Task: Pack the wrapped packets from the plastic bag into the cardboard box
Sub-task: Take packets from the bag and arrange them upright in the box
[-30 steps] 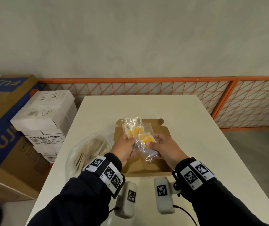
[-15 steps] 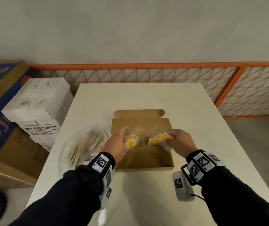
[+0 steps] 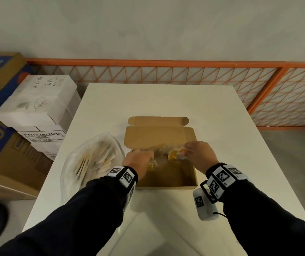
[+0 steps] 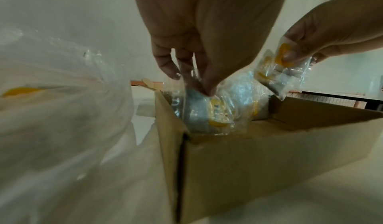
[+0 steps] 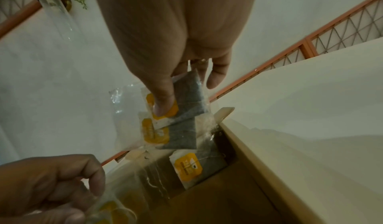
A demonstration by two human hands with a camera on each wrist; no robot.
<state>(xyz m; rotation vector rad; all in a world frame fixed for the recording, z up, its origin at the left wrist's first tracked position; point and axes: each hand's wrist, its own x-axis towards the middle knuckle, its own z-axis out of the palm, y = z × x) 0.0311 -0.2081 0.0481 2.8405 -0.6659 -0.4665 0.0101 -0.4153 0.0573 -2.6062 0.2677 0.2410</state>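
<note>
Head cam high, angled down at table (image 3: 166,100); both wrist cams close, along fingers; shared: box (image 3: 166,182) (image 4: 269,153) (image 5: 217,199).

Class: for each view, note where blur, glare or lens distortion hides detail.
Head view: straight orange metal railing bows; clear plastic bag smeared. Left wrist view: that bag a hazy white blur; brown cardboard box soft. Right wrist view: yellow-labelled wrapped packets sharpest; left hand dark, blurred.

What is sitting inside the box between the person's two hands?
Between the left hand and right hand, loose wrapped packets with yellow labels lie inside the cardboard box; the right wrist view shows it best.
</note>
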